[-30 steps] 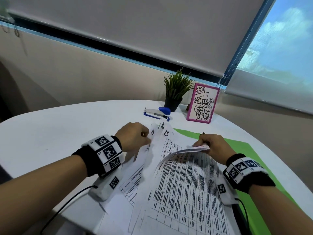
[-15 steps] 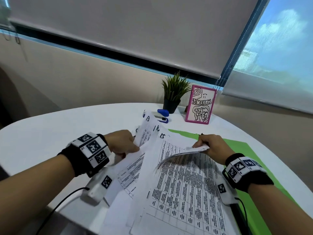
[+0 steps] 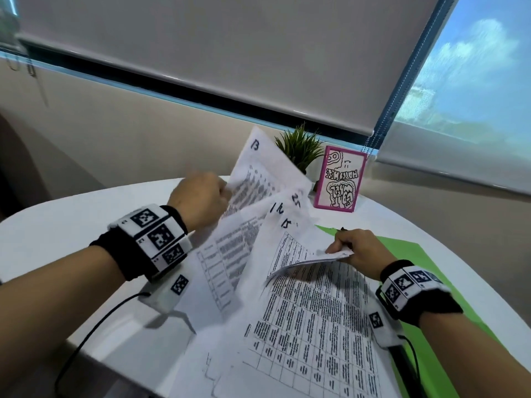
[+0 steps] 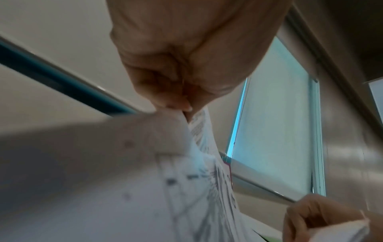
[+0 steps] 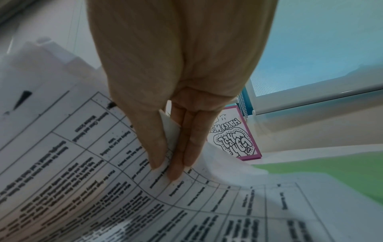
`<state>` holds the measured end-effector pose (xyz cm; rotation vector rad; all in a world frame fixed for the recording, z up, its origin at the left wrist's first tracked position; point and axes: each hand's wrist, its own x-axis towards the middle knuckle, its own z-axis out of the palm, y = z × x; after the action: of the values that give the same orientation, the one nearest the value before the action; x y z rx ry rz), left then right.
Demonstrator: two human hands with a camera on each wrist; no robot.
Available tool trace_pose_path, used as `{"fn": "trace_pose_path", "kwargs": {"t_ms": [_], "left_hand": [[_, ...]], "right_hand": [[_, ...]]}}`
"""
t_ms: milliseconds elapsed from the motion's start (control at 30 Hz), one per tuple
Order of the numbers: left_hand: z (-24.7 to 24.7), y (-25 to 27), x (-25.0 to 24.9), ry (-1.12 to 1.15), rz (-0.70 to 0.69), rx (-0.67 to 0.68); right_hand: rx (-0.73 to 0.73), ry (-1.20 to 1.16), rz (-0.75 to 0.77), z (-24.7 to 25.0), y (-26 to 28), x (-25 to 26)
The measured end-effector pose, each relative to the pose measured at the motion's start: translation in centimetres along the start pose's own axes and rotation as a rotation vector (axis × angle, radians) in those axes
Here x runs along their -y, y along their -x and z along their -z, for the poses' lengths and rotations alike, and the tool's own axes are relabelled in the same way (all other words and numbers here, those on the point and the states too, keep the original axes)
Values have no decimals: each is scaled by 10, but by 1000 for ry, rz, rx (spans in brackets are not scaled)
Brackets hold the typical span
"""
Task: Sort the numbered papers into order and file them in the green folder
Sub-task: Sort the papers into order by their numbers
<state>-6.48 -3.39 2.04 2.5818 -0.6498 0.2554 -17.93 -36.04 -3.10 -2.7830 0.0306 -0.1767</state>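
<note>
A white table [image 3: 71, 225] carries a green folder [image 3: 408, 251] under spread numbered papers [image 3: 310, 326]. The left hand [image 3: 198, 199] pinches sheet 13 [image 3: 267, 170], lifted upright. The right hand's [image 3: 359, 248] fingers [image 5: 182, 147] pinch a curled sheet corner [image 3: 330, 255].

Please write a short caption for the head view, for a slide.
Left hand lifts sheet 13 while right hand pinches papers over the green folder.
</note>
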Motion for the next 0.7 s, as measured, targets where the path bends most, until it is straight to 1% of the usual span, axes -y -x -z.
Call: {"fn": "trace_pose_path", "kwargs": {"t_ms": [100,167,200,233,267,300,400,433,500,567,600,700], "left_hand": [[17,-5,-3,29,10,-249],[35,-8,-3,93,15,-391],[45,-9,-3,120,13,-427],[54,-11,-4,137,17,-429],[63,-12,-4,149,27,-399],[69,-14,-4,174,45,-328],[67,-12,-2,300,140,44],[60,-11,1,269,153,135],[42,-8,10,163,178,263],[28,-5,20,161,211,317],[24,-3,24,196,232,314],[22,-2,29,283,288,238]], "right_hand": [[8,-3,3,-1,0,1],[14,-4,3,-1,0,1],[16,0,7,-1,1,1],[17,7,11,-1,1,1],[20,12,13,-2,1,1],[23,17,8,-2,1,1],[19,28,-27,-3,-2,3],[16,30,-35,-4,-2,3],[11,39,-37,-4,-2,5],[13,48,-41,-3,-2,7],[13,51,-44,-2,-1,7],[13,70,-45,2,-1,5]]}}
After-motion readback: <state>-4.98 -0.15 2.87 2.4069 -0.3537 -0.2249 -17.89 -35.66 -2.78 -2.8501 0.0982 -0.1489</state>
